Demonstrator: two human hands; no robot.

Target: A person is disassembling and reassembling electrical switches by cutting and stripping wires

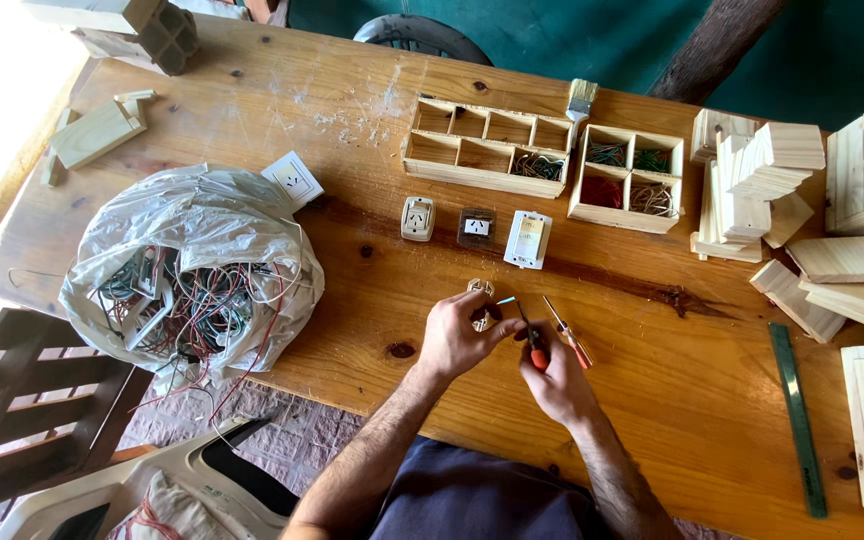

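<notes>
The small socket module, pale and partly hidden, was pinched in the curled fingers of the left hand, just above the near edge of the wooden table. The right hand was closed on a red-handled screwdriver, its tip touching the module. A second, orange-handled screwdriver lay just beside that hand. Farther off sat three switch units in a row, then two compartmented wooden boxes holding coloured wire. A plastic bag of tangled wires lay well apart to the left.
</notes>
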